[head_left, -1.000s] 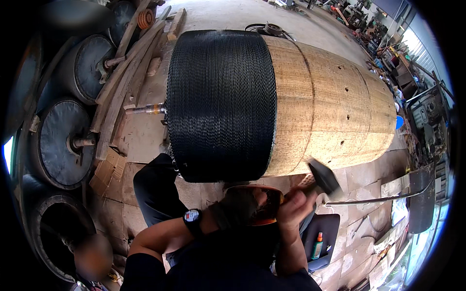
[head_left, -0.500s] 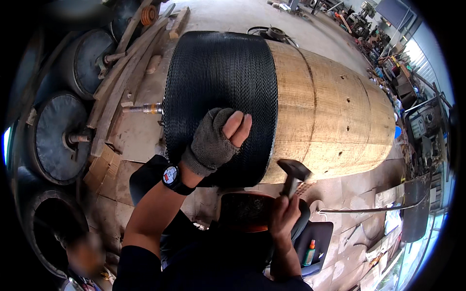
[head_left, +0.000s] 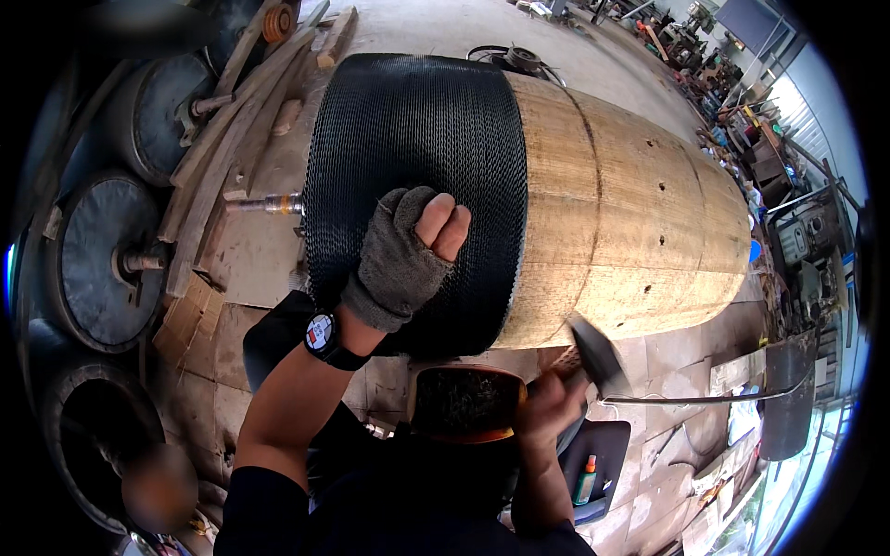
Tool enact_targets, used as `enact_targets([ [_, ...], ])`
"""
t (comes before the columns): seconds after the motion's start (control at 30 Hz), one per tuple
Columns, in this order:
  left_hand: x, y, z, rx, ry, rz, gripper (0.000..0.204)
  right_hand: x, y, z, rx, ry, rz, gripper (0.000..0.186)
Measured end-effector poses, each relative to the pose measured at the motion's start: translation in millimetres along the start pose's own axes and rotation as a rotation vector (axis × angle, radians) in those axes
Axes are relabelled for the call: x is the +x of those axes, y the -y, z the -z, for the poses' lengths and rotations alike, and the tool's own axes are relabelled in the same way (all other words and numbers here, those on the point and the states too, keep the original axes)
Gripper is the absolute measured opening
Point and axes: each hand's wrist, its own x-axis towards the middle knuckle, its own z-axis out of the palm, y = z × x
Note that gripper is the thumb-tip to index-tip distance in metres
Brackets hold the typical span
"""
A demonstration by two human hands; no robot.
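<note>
right hand (head_left: 549, 406) – gripping hammer (head_left: 598, 357)

Angled the left forearm (head_left: 287, 417) up from the lower left, toward the middle of the frame. Held the left hand (head_left: 399, 259), gloved in dark grey, slightly left of the frame's centre, with the wrist below and the back of the hand facing the view. Bent two bare fingers (head_left: 451, 233) at the glove's upper right (tips and palm hidden). Raised the right forearm (head_left: 540, 482) nearly upright from the lower edge, right of centre. Gripped with the bare right hand (head_left: 549, 408), lower in the frame than the left and blurred.
</note>
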Motion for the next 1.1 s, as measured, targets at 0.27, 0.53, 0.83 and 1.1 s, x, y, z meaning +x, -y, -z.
enact_targets([
  [0.27, 2, 2, -8, 0.020, -0.029, -0.006, 0.045, 13, 8, 4, -0.175, -0.031, 0.011, 0.021],
  [0.53, 17, 13, -2, 0.039, 0.020, 0.012, 0.036, 15, 28, 15, 0.478, -0.089, 0.060, 0.021],
  [0.83, 29, -40, 14, -0.282, 0.057, 0.142, 0.040, 8, 1, 1, -0.065, 0.179, -0.072, 0.022],
  [1.1, -10, -91, -16, -0.594, 0.138, 0.311, 0.061, 12, 11, 15, 0.048, 0.075, -0.017, 0.029],
])
